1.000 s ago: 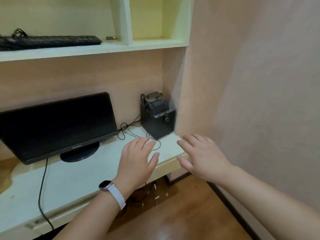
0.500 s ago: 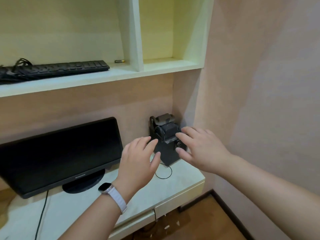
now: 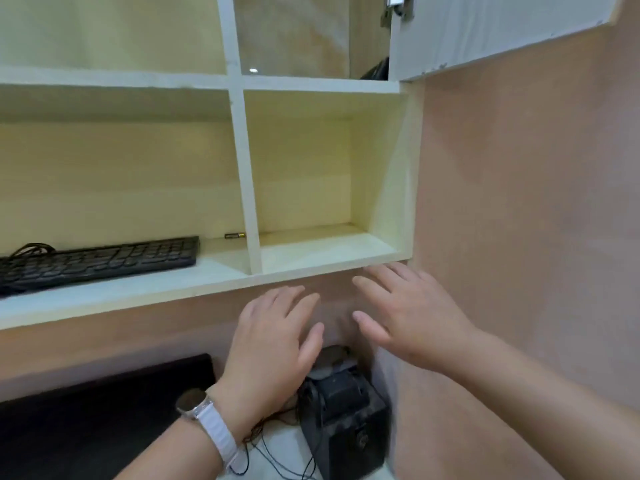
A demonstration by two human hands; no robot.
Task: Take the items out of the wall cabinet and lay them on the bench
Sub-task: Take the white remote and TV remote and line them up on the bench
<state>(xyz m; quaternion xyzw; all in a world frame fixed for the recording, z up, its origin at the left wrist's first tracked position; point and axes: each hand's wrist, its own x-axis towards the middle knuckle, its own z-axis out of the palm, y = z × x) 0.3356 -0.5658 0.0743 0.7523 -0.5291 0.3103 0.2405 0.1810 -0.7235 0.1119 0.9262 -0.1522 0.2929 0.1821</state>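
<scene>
Head view gives me the pale cream wall cabinet (image 3: pixel 239 161) from below, its upper compartments cut off by the top of the frame. My left hand (image 3: pixel 273 344) and right hand (image 3: pixel 401 313) are both raised just under the lowest shelf edge, palms away, fingers spread and loose, holding nothing. The flat black computer keyboard (image 3: pixel 100 261) lies in the lower left compartment, its left end running out of view with a coil of cable behind it. Near the divider lies a small dark-and-gold cylinder (image 3: pixel 234 235); it looks like a battery, though it is too small to be sure. Behind the open white cabinet door (image 3: pixel 485 32) I see a dark object (image 3: pixel 375 71), mostly hidden. Below, my left hand covers part of the black boxy device (image 3: pixel 346 420) on the bench, and the black monitor (image 3: pixel 104 410) is cropped.
</scene>
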